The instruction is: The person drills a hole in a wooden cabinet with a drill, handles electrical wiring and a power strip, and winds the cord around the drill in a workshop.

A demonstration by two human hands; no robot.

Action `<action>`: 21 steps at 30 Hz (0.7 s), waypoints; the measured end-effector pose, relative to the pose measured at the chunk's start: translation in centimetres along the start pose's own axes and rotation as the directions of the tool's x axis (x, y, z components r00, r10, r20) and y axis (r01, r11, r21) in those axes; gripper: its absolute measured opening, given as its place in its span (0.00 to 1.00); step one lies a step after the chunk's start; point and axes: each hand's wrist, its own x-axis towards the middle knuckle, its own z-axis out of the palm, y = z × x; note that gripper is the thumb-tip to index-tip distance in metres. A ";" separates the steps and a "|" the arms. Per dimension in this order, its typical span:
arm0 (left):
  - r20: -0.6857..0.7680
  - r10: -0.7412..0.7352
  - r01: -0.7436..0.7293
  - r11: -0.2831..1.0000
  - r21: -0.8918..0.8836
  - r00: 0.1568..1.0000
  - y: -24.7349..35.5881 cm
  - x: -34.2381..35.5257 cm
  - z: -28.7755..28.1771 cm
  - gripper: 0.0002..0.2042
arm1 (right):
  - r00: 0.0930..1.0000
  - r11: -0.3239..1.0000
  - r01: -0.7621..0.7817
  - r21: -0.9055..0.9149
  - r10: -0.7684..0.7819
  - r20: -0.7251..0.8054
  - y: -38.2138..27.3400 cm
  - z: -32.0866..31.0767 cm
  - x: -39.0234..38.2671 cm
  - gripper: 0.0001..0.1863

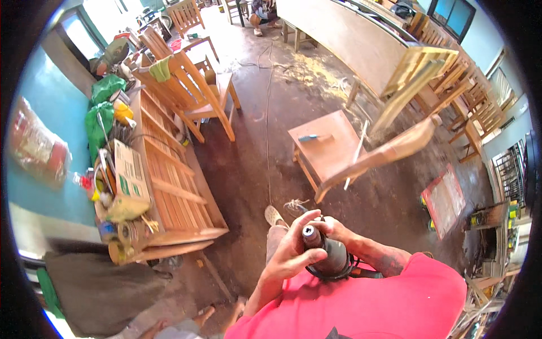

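Close against my red shirt is a dark power tool [333, 261] with a round metal nose pointing up, perhaps a drill. My left hand [287, 251] grips it from the left, thumb across its front below the nose. From the right, my right hand [334, 227] bends its fingers around the far side of the nose; their tips are partly hidden. A dark cord loops beside the tool's lower body. Beyond my hands stands a wooden chair [333, 135] with a blue-handled brush [308, 138] lying on its seat.
On the left, a slatted wooden piece [175, 169] carries a cardboard box [131, 169] and green bags. Another wooden chair [186, 93] stands beyond it. A cord [267, 113] trails along the floor. A large board [344, 39] and more chairs fill the right; a person [262, 14] is far back.
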 end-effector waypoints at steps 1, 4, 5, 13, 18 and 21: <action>0.039 -0.024 0.029 0.992 -0.126 0.999 1.7 2.1 -2.4 0.39 | 0.994 0.996 0.081 -0.032 -0.083 -0.066 0.5 -1.0 3.7 0.16; 0.065 0.002 0.014 0.970 -0.243 0.998 5.2 8.5 -9.4 0.37 | 0.954 0.894 -0.250 0.372 0.293 -0.064 0.5 -3.5 11.5 0.20; 0.064 -0.008 0.022 0.975 -0.220 0.998 6.2 10.3 -11.3 0.38 | 0.935 0.922 -0.281 0.268 0.326 -0.141 0.2 -4.2 13.3 0.16; -0.325 0.119 0.006 0.933 0.361 0.938 10.3 25.3 -18.1 0.44 | 0.902 0.901 0.205 -0.381 -0.325 -0.285 2.5 -10.8 29.1 0.14; 0.120 -0.168 0.181 0.979 -0.098 0.978 11.1 36.1 -29.2 0.33 | 0.932 0.973 0.193 -0.130 -0.223 -0.286 3.3 -16.5 41.5 0.11; 0.161 -0.117 0.125 0.992 -0.036 0.980 11.8 44.1 -34.5 0.28 | 0.862 0.890 0.278 -0.362 -0.397 -0.316 4.9 -21.2 50.3 0.07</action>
